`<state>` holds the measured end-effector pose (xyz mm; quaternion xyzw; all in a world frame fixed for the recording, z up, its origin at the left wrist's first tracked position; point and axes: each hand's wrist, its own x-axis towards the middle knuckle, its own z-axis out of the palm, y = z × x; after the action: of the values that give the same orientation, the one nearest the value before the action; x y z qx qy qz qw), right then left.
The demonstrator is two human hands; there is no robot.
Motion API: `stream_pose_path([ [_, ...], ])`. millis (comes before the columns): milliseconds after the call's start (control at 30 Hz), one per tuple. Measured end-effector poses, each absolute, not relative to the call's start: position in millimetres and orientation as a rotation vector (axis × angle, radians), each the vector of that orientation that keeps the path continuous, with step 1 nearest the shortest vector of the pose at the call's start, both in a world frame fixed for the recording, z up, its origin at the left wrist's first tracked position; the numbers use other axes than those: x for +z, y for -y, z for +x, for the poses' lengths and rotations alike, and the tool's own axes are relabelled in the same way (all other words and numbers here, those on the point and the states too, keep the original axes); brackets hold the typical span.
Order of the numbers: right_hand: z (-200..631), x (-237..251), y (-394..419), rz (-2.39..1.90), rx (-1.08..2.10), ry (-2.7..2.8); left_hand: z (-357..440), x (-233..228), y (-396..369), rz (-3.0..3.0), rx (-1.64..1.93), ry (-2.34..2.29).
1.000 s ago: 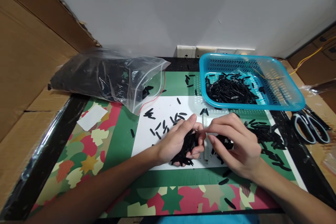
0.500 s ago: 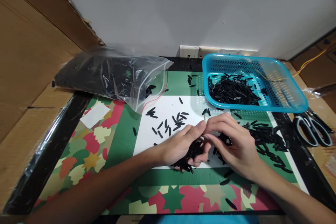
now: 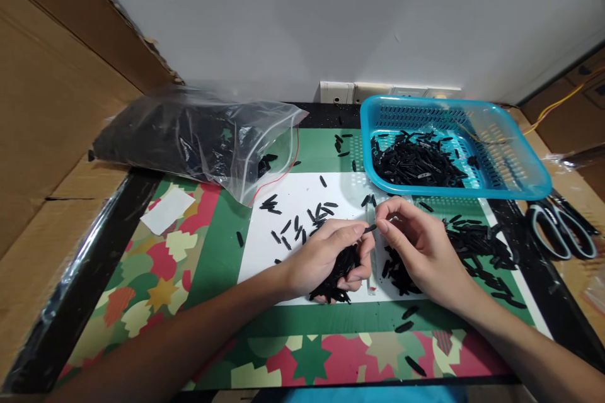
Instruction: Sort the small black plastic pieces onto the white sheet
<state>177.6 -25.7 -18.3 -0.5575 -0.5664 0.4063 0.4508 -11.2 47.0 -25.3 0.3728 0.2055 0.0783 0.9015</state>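
Black pieces [image 3: 338,271], small, slim, bunched in left hand [image 3: 326,258]

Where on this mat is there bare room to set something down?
Bare: the patterned mat between the white slip and the left hand. Crowded: white sheet with black pieces, and right of the right hand below the blue basket.

Bag [image 3: 198,138] back left, basket [image 3: 515,170] back right — scissors [image 3: 560,233] right of it, hands between.
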Motion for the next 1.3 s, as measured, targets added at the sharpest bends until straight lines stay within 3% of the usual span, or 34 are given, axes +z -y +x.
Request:
stream_pose_path([
  [1300,185.9,-20.0,23.1,-1.309,0.826,1.475,-13.2,-20.7,-51.0,0.682,0.140,-0.454],
])
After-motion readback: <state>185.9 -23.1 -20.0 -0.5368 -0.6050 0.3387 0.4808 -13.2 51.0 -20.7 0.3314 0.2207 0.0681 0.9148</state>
